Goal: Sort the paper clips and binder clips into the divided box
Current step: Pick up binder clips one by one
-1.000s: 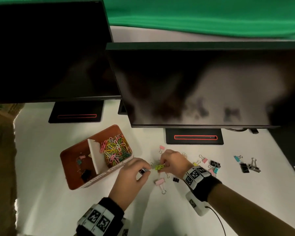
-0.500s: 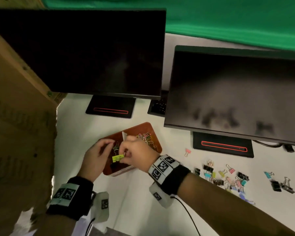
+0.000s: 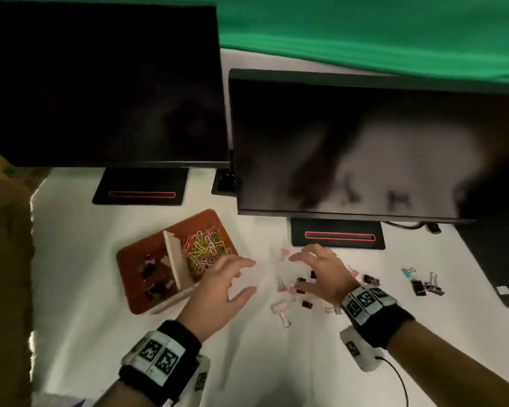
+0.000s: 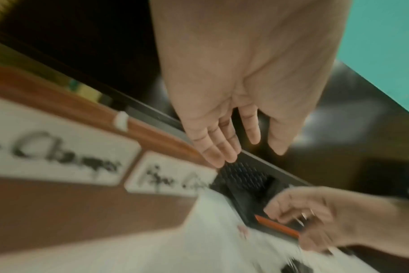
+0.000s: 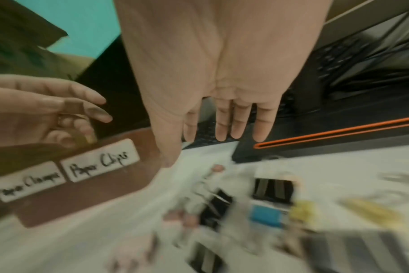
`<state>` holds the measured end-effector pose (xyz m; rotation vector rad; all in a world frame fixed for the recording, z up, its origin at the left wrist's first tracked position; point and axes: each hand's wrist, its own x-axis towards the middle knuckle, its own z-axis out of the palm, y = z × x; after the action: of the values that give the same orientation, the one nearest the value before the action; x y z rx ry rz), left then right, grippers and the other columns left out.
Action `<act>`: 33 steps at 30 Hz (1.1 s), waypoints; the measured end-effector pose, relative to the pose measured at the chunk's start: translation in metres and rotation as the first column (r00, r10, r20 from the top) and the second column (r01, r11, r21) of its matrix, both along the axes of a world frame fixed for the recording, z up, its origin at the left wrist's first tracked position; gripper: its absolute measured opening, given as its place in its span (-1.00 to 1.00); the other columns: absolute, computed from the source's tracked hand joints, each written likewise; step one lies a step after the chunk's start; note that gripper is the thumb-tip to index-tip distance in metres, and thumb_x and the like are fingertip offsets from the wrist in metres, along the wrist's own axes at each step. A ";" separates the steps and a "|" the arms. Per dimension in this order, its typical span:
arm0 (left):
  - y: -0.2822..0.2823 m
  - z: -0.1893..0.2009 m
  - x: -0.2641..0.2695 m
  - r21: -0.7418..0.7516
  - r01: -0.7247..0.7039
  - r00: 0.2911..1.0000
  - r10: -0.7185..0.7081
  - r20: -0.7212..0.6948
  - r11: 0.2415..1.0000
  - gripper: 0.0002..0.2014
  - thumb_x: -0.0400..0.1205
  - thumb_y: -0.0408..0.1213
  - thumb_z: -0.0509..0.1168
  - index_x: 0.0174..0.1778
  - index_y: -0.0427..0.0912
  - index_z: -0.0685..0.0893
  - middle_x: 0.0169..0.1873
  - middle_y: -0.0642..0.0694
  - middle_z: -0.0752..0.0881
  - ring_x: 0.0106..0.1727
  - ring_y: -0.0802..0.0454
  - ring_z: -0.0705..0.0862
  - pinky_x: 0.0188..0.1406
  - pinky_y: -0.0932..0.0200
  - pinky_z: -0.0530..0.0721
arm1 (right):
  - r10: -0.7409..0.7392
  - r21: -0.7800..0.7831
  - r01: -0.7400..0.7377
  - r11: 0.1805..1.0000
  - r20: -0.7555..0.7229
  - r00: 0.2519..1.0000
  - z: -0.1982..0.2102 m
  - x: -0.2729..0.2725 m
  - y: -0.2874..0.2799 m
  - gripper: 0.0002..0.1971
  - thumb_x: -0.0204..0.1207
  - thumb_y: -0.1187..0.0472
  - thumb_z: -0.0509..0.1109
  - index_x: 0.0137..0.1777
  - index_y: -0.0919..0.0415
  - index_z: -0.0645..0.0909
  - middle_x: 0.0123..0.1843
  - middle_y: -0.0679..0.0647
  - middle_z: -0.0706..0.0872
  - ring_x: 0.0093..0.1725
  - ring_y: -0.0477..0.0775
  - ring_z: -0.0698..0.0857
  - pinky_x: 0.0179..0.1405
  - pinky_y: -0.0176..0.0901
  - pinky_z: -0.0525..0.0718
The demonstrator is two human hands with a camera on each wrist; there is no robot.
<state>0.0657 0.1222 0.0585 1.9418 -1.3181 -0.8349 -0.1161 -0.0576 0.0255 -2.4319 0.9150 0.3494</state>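
Observation:
The brown divided box [image 3: 133, 259] sits left of centre on the white table. Its right compartment holds colourful paper clips [image 3: 203, 248] and its left compartment holds binder clips [image 3: 153, 274]. On its front wall are the labels "Paper Clamps" [image 5: 28, 182] and "Paper Clips" [image 5: 100, 162]. My left hand [image 3: 249, 276] hovers just right of the box, fingers spread and empty. Above the loose binder clips [image 3: 280, 308], my right hand [image 3: 296, 273] is also spread and holds nothing. Both wrist views show straight fingers [image 4: 252, 129] [image 5: 239, 120].
Two dark monitors on black stands [image 3: 335, 233] [image 3: 141, 186] close off the back of the table. More binder clips [image 3: 423, 286] lie at the right. A cardboard box [image 3: 3, 259] stands at the left, and a dark flat object [image 3: 497, 259] lies at the right edge.
Half a second ago both hands were over the box with a yellow-green binder clip. Now they have moved right to the loose clips, both of them empty.

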 end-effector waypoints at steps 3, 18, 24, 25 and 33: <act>-0.025 -0.031 -0.035 0.179 0.156 0.986 -0.164 0.034 0.971 -0.35 0.45 0.12 0.39 0.43 0.28 0.28 0.48 0.21 0.18 0.50 0.13 0.27 0.51 0.06 0.37 | -0.034 0.030 0.038 0.999 -0.118 0.992 -0.009 -0.020 -0.010 -0.34 0.36 -0.19 0.45 0.46 -0.22 0.32 0.60 0.02 0.23 0.56 0.15 0.25 0.55 0.16 0.32; -0.059 -0.081 -0.063 0.267 0.005 1.000 -0.010 0.020 0.964 -0.61 0.48 -0.46 0.33 0.21 -0.05 0.59 0.03 0.08 0.49 0.05 0.22 0.66 -0.05 0.56 0.57 | -0.038 0.150 0.029 0.988 0.056 0.998 -0.045 -0.013 -0.001 -0.71 0.52 0.19 0.37 0.23 0.10 0.65 0.26 0.11 0.54 0.28 0.18 0.47 0.34 -0.01 0.47; -0.063 -0.085 -0.063 0.263 -0.050 0.985 0.003 0.175 0.964 -0.85 0.47 -0.36 0.30 -0.09 -0.10 0.67 -0.09 -0.03 0.62 -0.09 -0.01 0.65 -0.03 0.10 0.64 | -0.025 0.200 -0.004 0.980 0.146 0.989 -0.045 -0.015 -0.015 -0.72 0.47 0.22 0.42 0.19 0.17 0.70 0.17 0.13 0.68 0.20 0.16 0.61 0.29 -0.08 0.53; -0.063 -0.085 -0.063 0.265 -0.054 0.986 0.010 0.165 0.963 -0.86 0.47 -0.36 0.31 -0.09 -0.11 0.67 -0.09 -0.04 0.62 -0.09 -0.01 0.65 -0.02 0.12 0.65 | -0.025 0.197 -0.007 0.980 0.163 0.986 -0.043 -0.017 -0.016 -0.73 0.48 0.23 0.41 0.18 0.17 0.70 0.16 0.12 0.69 0.18 0.14 0.63 0.28 -0.08 0.55; -0.048 -0.044 -0.047 0.150 -0.139 0.990 0.135 0.037 0.979 -0.77 0.41 -0.44 0.42 -0.24 0.04 0.67 -0.22 0.06 0.65 -0.33 0.16 0.65 -0.25 0.31 0.66 | -0.019 0.183 -0.056 0.982 0.383 0.924 -0.017 -0.019 -0.017 -0.87 0.45 0.24 0.46 -0.02 0.14 0.76 0.00 0.06 0.75 -0.07 -0.08 0.66 0.04 -0.27 0.61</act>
<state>0.0188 0.0745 0.0141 2.1430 -1.1485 -0.8656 -0.1346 -0.0746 0.0085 -2.2217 0.6529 -0.0371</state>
